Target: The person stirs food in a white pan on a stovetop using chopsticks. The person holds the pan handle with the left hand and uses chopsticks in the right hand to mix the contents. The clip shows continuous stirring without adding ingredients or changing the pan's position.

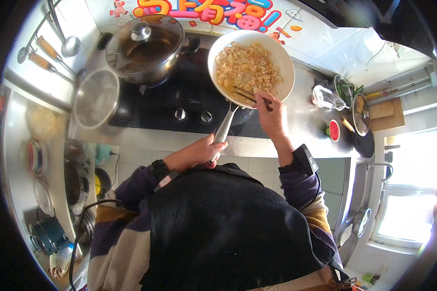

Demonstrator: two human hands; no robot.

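My left hand (200,150) is wrapped around the pale handle (224,127) of a white frying pan (288,74). The pan stands over the right side of the black gas cooktop (149,118). Small shrimp (245,65), pinkish and curled, are spread across its inside. In my right hand (271,114) is a pair of dark chopsticks (244,94), held over the near rim with their tips down among the shrimp. Whether the pan rests on the burner or is lifted is hidden beneath it.
A large pot (145,54) with a glass lid occupies the left burner. Beside it is a metal bowl (96,99). Ladles and spatulas hang from a wall rail (40,27). On the right counter are a plastic bag (327,98), a red-topped container (334,130) and a glass lid (361,114).
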